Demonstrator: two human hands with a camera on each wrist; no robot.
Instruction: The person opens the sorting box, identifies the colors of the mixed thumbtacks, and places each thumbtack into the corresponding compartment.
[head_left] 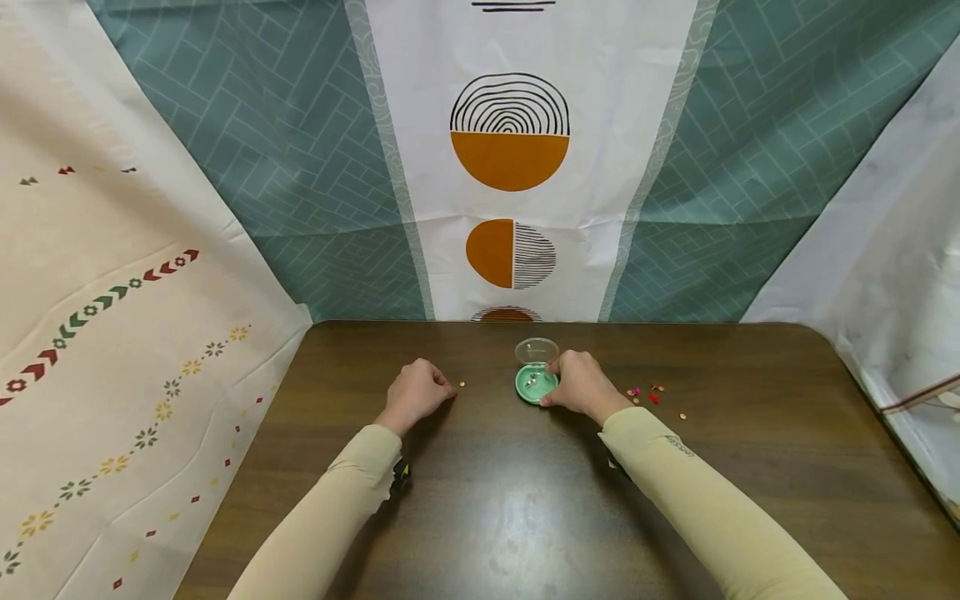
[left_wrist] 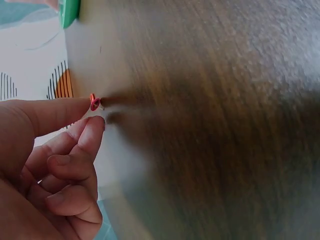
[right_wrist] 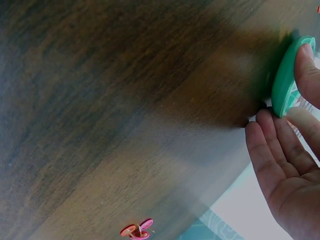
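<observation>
My left hand [head_left: 418, 393] is low over the table, left of centre, its thumb and index finger pinching at a small pinkish-red thumbtack [left_wrist: 95, 104]. The other fingers curl in loosely. Just past the fingertips is an orange thumbtack [head_left: 462, 384]. With thumb and fingers, my right hand [head_left: 581, 385] grips the right side of a round green case [head_left: 521, 393]. Its clear lid [head_left: 537, 350] stands open at the back. Several small pale pieces [head_left: 532, 381] lie inside. In the right wrist view, the thumb presses on the rim of the green case [right_wrist: 285, 75].
Right of my right hand, several loose red, pink and orange thumbtacks [head_left: 654, 398] lie scattered on the brown wooden table [head_left: 502, 500]. A few of them show in the right wrist view as pink and orange thumbtacks [right_wrist: 138, 230]. Patterned cloth [head_left: 510, 283] hangs behind the table.
</observation>
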